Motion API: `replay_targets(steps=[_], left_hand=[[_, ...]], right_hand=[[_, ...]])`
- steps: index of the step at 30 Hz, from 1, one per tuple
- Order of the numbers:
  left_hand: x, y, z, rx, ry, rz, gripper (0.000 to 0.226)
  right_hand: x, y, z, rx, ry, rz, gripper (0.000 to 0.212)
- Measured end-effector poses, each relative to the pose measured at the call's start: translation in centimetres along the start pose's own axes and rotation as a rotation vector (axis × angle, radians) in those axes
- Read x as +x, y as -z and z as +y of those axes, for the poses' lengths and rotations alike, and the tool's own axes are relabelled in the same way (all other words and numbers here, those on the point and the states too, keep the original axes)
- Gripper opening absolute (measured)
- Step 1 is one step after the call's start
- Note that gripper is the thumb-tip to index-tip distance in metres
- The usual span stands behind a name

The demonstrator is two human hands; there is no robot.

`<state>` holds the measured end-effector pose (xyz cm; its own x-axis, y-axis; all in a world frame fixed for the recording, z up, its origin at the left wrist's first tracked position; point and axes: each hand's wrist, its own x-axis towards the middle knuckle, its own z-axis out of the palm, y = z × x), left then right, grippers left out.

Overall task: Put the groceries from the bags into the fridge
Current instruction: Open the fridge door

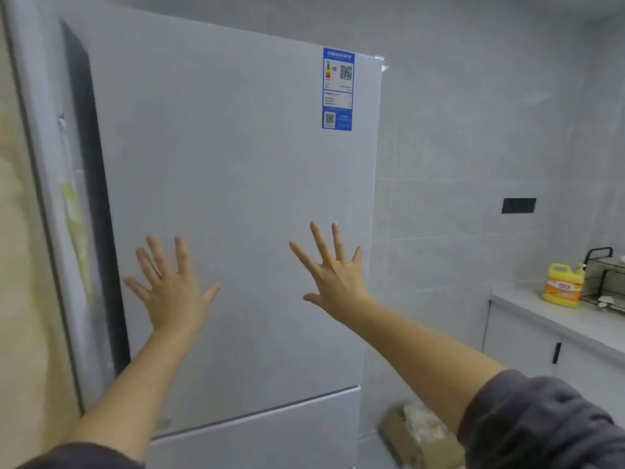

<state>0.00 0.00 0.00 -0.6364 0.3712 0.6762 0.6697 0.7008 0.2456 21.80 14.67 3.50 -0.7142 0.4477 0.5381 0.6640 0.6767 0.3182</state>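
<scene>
Item: fridge point(236, 198), tall, pale grey, standing at the left of the scene against a tiled wall; upper door point(220, 164) hinged on the right, its dark left edge standing slightly off the cabinet, so it reads as ajar or nearly closed, which of the two cannot be told; blue energy label point(337, 89) at the door's far right corner; lower door point(257, 431) below it, closed. Left hand point(172, 286): palm toward the upper door, fingers point(181, 255) straight and spread wide, holding nothing. Right hand point(333, 275): same posture, to the right of the left hand, fingers point(318, 243) straight and fanned apart, holding nothing. Whether either palm touches the door or sits just in front of it cannot be told. Groceries: none in hand; a yellowish blur in the gap at the door's left edge may be stored goods, too smeared to name. Bags: not in view. Surroundings: table point(554, 316) at the right with a yellow detergent bottle point(563, 286) beside a black wire rack point(605, 279); cardboard box point(419, 438) on the floor right of the fridge; black socket plate point(518, 205) on the wall. Progress, as judged: with both hands free and flat at the door, this looks like the closing step; how many groceries remain unloaded cannot be shown from here
</scene>
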Motion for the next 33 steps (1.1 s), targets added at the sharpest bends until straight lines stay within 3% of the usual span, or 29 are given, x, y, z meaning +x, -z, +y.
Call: replay_targets(steps=[9, 15, 19, 33], left_hand=[[3.9, -1.8, -3.9, -0.371, 0.233, 0.102, 0.135], [4.6, -1.9, -4.8, -0.622, 0.498, 0.027, 0.135], [4.6, -1.8, -4.9, -0.605, 0.565, 0.011, 0.116], [-1.0, 2.6, -5.5, -0.477, 0.547, 0.043, 0.107]], right_hand=[[7.0, -3.5, -2.3, 0.084, -0.053, -0.074, 0.132], [7.7, -4.5, -2.4, 0.086, -0.091, -0.112, 0.139], [7.5, -4.4, -2.3, 0.089, -0.093, -0.113, 0.139], [4.0, -1.7, -1.8, 0.16, -0.061, -0.145, 0.128]])
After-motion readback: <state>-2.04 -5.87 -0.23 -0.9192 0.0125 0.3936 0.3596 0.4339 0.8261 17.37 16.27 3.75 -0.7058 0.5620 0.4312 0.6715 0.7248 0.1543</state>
